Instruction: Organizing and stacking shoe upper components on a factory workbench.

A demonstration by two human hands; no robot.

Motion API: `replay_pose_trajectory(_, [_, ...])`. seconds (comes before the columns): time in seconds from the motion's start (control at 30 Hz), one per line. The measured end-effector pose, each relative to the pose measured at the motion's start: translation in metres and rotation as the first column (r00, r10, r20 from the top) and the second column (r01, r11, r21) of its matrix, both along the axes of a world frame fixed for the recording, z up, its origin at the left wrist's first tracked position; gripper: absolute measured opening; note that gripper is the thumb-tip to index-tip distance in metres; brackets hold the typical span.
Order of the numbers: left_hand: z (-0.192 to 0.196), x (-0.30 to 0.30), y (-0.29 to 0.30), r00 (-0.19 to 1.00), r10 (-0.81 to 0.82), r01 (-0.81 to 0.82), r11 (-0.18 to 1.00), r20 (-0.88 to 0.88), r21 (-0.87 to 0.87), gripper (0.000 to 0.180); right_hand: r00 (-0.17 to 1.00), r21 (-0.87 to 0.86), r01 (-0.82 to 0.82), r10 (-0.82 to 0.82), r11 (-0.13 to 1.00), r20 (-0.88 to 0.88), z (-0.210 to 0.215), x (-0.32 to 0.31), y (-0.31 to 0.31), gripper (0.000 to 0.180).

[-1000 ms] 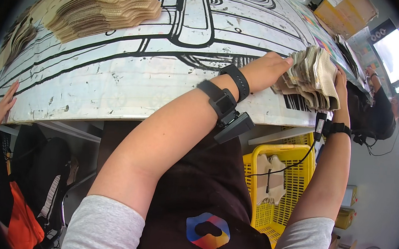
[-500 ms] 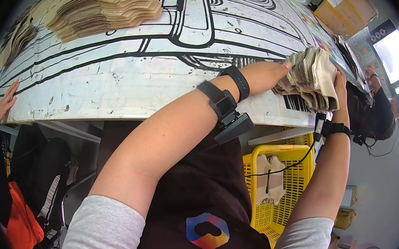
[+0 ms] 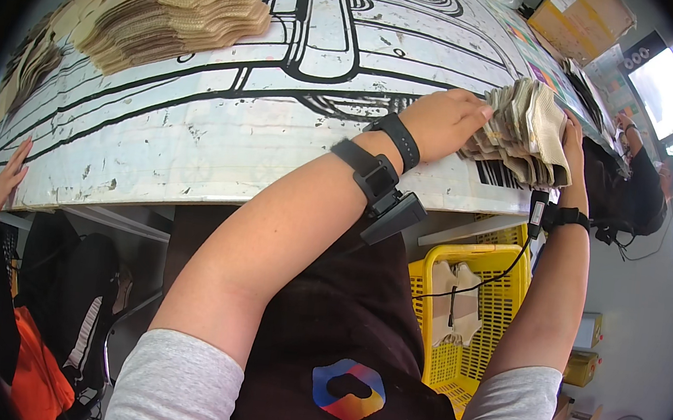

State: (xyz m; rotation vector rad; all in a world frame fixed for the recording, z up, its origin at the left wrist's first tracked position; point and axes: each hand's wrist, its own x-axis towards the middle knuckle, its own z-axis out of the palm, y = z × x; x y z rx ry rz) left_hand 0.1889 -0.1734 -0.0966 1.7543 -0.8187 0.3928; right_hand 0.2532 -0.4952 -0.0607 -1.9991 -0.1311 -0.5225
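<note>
Left hand [image 3: 439, 126] and right hand [image 3: 573, 148] flank cloth stack [image 3: 522, 129]; cannot tell whether either pinches. Stack looks soft, light, layers likely slippery; best held by both sides.

Short heather-grey sleeves [image 3: 178, 385]; dark brown garment [image 3: 319, 305] with a blue, red and yellow hexagonal ring [image 3: 326, 373]. Left wrist [image 3: 382, 143]: two black straps [image 3: 402, 142], black box [image 3: 397, 218]. Right wrist [image 3: 577, 198]: black band [image 3: 569, 217], cable [image 3: 515, 264].

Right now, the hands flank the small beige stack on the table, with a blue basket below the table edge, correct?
Not quite: the basket below the table edge is yellow, not blue, in the head view. The left hand and right hand do flank the small beige stack.
</note>
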Motion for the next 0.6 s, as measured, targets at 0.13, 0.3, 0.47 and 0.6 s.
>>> replay_pose_trajectory(0.13, [0.006,0.000,0.007,0.960,0.155,-0.200,0.962,0.231,0.187,0.042,1.000,-0.028,0.020,-0.019,0.999,0.020,-0.001,0.001,0.002,0.039])
replay_pose_trajectory(0.3, [0.018,-0.005,0.011,0.987,0.064,-0.103,0.955,0.144,0.280,0.042,1.000,-0.047,0.008,-0.007,0.999,0.013,-0.001,-0.001,-0.005,0.037])
replay_pose_trajectory(0.47, [0.014,-0.011,0.008,0.998,0.016,0.000,0.967,-0.059,0.256,0.043,1.000,-0.048,0.010,-0.009,0.999,0.018,0.000,0.001,-0.002,0.037])
replay_pose_trajectory(0.6, [0.008,-0.010,0.005,0.973,-0.074,0.109,0.982,-0.217,0.154,0.046,0.998,-0.179,0.054,-0.049,0.982,0.029,0.001,0.000,0.003,0.040])
